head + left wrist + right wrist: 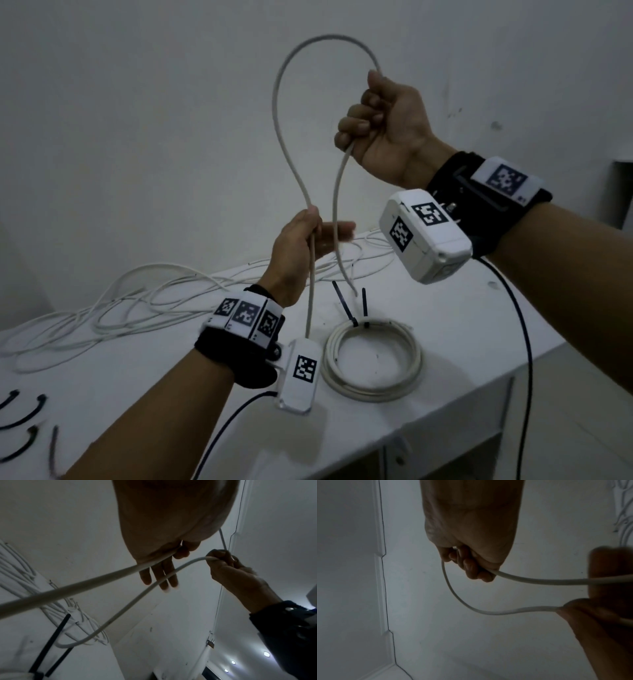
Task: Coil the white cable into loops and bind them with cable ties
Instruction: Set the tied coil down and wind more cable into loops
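My right hand (387,130) was fisted round the cable (279,113), raised | my left hand (305,246) pinched it lower down | the cable arched in one loop between them above the table (445,342) | a tied coil (373,359) lay below.
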A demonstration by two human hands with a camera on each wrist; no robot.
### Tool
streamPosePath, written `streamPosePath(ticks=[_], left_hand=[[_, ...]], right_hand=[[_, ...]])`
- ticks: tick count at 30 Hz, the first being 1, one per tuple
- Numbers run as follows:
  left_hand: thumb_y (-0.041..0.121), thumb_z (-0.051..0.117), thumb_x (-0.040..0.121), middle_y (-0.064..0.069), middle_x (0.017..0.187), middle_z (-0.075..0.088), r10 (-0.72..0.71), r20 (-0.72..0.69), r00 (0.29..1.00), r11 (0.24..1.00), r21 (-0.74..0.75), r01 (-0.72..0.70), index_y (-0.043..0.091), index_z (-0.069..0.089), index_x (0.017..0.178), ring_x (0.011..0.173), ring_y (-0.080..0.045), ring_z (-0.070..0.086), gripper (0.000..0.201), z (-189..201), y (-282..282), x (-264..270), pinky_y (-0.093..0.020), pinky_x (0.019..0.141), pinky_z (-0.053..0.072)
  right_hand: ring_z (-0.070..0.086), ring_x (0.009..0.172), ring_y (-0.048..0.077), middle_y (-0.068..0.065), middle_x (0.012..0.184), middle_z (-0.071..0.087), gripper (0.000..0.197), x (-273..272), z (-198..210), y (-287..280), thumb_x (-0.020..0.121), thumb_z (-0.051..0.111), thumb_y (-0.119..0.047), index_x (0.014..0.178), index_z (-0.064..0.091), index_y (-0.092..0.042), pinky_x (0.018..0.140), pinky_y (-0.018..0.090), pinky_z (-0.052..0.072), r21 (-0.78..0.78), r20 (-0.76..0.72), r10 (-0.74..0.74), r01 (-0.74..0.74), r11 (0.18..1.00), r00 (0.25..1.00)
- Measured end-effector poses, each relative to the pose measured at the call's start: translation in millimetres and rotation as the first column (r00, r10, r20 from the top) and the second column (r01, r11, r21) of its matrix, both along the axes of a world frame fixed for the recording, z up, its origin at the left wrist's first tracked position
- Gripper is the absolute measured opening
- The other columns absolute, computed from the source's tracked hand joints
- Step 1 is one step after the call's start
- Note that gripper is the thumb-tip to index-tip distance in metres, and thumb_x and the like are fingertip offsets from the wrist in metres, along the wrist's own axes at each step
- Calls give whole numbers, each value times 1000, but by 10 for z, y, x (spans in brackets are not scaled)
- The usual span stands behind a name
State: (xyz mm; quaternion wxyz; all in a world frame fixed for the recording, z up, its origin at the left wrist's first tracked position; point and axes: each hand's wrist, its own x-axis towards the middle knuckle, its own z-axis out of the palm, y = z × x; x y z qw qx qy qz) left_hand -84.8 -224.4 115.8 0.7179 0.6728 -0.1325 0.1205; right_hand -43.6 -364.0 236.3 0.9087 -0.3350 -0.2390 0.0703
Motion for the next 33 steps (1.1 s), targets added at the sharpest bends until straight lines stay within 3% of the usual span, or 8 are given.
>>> streamPosePath(ticks=[5, 10, 14, 17, 19, 21, 27, 33], left_hand=[[27, 33, 103, 2, 55, 35, -32, -49, 998, 995, -97, 27, 18, 33, 69, 49, -13, 27, 36, 22, -22, -68, -25, 45, 25], [25, 34, 103, 2, 54, 34, 52, -97, 994, 992, -106, -62, 19, 32, 69, 46, -11, 25, 35, 65, 156, -85, -23, 42, 22], [22, 33, 102, 0, 58, 30, 49, -150, 988, 958, -274, -89, 17, 34, 70, 43, -11, 27, 33, 118, 306, -119, -22, 41, 24], [28, 32, 104, 1, 52, 34, 50, -172, 984, 913, -392, -115, 16, 34, 68, 41, -12, 30, 38, 137, 422, -165, -22, 40, 28], [29, 31, 105, -1, 54, 36, 75, -195, 978, 887, -435, -154, 16, 36, 67, 42, -13, 33, 40, 143, 485, -224, -22, 41, 33], [29, 31, 105, -5, 59, 42, 145, -226, 963, 877, -420, -231, 13, 38, 69, 47, -16, 43, 40, 131, 561, -292, -28, 48, 46], [30, 35, 105, -12, 84, 61, 371, -377, 849, 919, 19, -393, 10, 48, 75, 76, -25, 61, 38, -118, 954, -377, -42, 73, 52], [56, 48, 93, -12, 88, 68, 504, -372, 780, 726, 672, -149, 3, 60, 90, 65, -27, 62, 54, -400, 937, -511, -27, 57, 44]], right_hand=[[52, 52, 15, -1, 53, 48, 34, -49, -233, -141, 96, 46, -31, 65, 44, -17, 61, 27, 41, -268, -26, -186, 173, 948, 982], [62, 91, 21, 10, 110, 58, 42, -80, -784, -259, 91, 47, -55, 107, 51, -16, 74, 35, 49, -724, 201, -400, 411, 555, 894], [59, 106, 16, 6, 122, 60, 68, -398, -1313, -120, 80, 59, -61, 129, 47, -16, 78, 25, 42, -897, 269, -12, 255, 361, 963], [50, 119, 16, 3, 135, 50, 61, -458, -1776, 69, 86, 59, -52, 137, 41, -23, 96, 28, 41, -908, 386, 264, 414, -62, 884], [49, 120, 22, 6, 132, 51, 39, -399, -2003, 179, 92, 56, -40, 126, 48, -23, 97, 33, 40, -834, 442, 330, 517, -191, 834], [54, 109, 25, 6, 116, 58, 8, -315, -2082, 229, 93, 52, -23, 101, 54, -23, 88, 34, 43, -807, 521, 235, 564, -178, 820], [66, 70, 25, 7, 75, 69, 18, -88, -1422, 123, 93, 56, -21, 81, 67, -14, 67, 36, 53, -677, 688, -259, 728, 107, 678], [67, 57, 28, 14, 73, 64, 18, -274, -722, 198, 97, 51, -17, 86, 59, -5, 50, 34, 54, -656, 344, -302, 457, 601, 889]])
